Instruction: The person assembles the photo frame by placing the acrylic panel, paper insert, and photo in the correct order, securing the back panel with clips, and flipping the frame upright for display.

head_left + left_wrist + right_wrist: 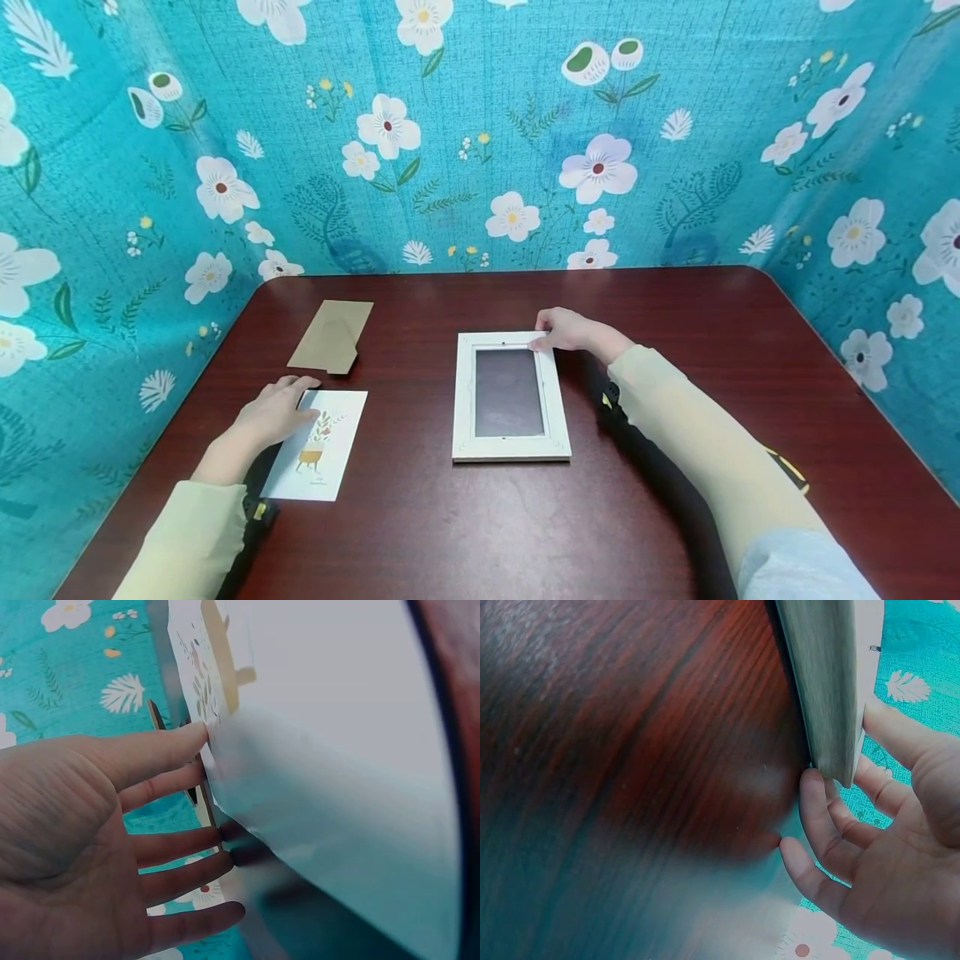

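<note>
A white picture frame (465, 400) lies flat on the table, a dark grey pane (508, 392) in its opening. My right hand (564, 329) grips its far right corner. In the right wrist view the thumb of the right hand (907, 817) rests on the frame's face, with fingers curled by the side edge (821, 682). On the left lies a white card (341, 433) printed with a potted plant. My left hand (273, 412) is at its far left corner, thumb touching the card. The left wrist view shows the left hand's (97, 825) fingers fairly straight and spread.
Beyond the card lies a brown backing board (326, 333) with a stand flap. The dark reddish-brown table (420, 533) ends at a blue floral cloth (450, 167). A yellow-and-black thing (787, 468) shows partly beyond the right forearm.
</note>
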Demonstrator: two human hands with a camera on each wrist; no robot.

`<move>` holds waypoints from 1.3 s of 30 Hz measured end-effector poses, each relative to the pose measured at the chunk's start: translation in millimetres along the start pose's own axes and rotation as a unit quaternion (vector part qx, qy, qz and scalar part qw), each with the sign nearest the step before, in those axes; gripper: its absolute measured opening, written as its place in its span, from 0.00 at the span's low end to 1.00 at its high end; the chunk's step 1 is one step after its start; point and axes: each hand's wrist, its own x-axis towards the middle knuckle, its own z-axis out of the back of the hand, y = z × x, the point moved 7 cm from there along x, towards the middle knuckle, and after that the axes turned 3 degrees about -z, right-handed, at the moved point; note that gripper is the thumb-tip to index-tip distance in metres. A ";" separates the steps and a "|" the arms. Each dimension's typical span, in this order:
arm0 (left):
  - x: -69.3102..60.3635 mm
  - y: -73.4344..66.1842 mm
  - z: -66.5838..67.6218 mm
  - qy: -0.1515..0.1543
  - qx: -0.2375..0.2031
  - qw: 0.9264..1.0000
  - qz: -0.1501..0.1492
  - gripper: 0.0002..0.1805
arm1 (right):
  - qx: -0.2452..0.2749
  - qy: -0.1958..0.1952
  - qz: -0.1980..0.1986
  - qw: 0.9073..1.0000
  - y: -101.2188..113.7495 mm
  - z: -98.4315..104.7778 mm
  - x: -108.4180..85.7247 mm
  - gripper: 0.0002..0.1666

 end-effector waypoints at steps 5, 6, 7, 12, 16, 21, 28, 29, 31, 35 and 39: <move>2.0 -4.0 -0.2 -0.001 0.010 1.000 -0.005 0.26 | 0.000 -0.001 0.004 1.000 1.2 0.8 -0.9 0.13; 2.2 -4.7 0.1 -0.001 0.013 1.000 -0.004 0.25 | 0.000 -0.001 0.004 1.000 1.3 0.9 -1.1 0.13; 2.5 -5.3 0.6 -0.001 0.016 1.000 -0.005 0.25 | 0.001 -0.001 0.001 1.000 1.4 1.0 -1.6 0.13; 2.6 -7.7 2.8 -0.008 0.025 1.000 -0.010 0.23 | 0.001 -0.002 -0.002 1.000 1.8 1.6 -2.9 0.13; 2.8 -8.1 2.8 -0.011 0.027 1.000 -0.010 0.22 | 0.001 -0.002 0.005 1.000 3.2 2.2 -3.6 0.13; 2.8 -7.8 2.9 -0.018 0.030 0.999 -0.013 0.20 | 0.003 -0.003 0.003 1.000 3.0 1.9 -3.4 0.13; 0.3 -6.2 2.8 -0.028 0.026 0.999 -0.019 0.24 | 0.003 -0.004 0.003 1.000 2.6 2.3 -2.9 0.13; 0.4 -5.4 2.7 -0.028 0.024 0.999 -0.018 0.24 | 0.002 -0.004 0.005 1.000 2.9 2.7 -2.9 0.13; 1.1 -4.5 3.0 -0.027 0.021 0.999 -0.017 0.24 | 0.002 -0.005 0.006 1.000 2.7 3.1 -2.8 0.13; 2.4 -4.7 4.5 -0.021 0.020 1.000 -0.011 0.23 | 0.004 -0.008 0.006 1.000 2.0 3.0 -2.7 0.13; 2.2 -3.5 4.3 -0.015 0.010 1.000 -0.001 0.21 | 0.005 -0.009 0.004 1.000 1.6 1.4 -3.0 0.13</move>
